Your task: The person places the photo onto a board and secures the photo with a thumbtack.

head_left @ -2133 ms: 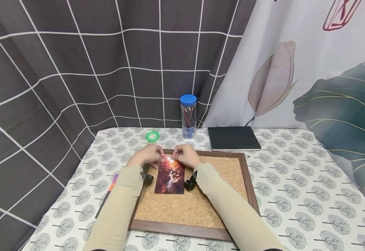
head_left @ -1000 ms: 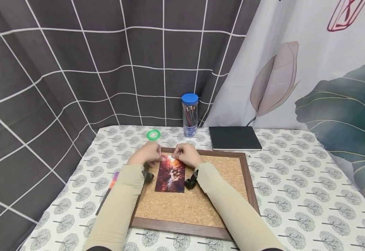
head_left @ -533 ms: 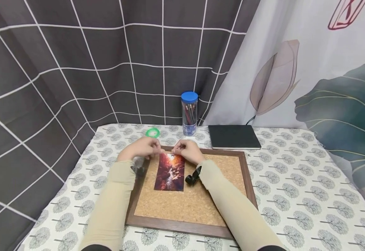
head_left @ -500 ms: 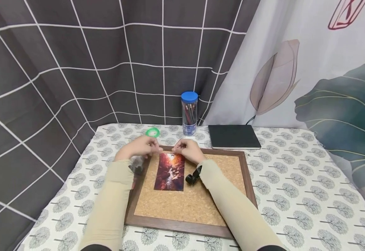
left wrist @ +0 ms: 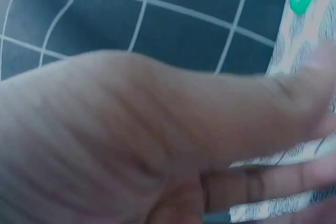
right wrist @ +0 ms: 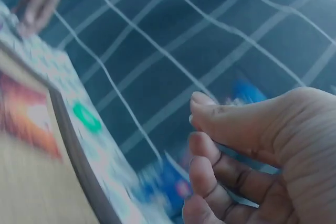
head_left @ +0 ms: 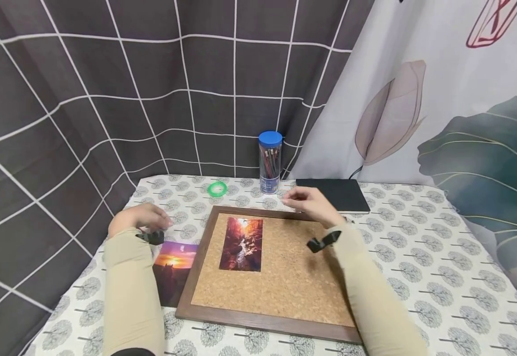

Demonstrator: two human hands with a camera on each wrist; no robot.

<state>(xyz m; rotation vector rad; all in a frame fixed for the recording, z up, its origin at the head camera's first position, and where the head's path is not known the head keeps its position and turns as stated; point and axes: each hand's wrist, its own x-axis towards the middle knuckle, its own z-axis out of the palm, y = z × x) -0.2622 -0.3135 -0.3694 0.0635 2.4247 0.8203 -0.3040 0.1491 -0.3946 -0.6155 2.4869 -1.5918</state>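
On the patterned table (head_left: 418,237), the left hand (head_left: 140,217) hovers relaxed above the sunset photo (head_left: 174,264) at 9 o'clock of the corkboard (head_left: 285,277), while the right hand (head_left: 314,205) hangs loose-fingered, holding nothing.

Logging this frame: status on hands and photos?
Left hand open, above sunset photo. Right hand open, holding nothing. Canyon photo flat on cork board. Nothing in the way.

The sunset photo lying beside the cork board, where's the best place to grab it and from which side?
Probably its far left corner. The sunset photo lies flat on the table, its right edge against or under the cork board frame. The left hand hovers there; slide fingertips under that free corner, then pinch.
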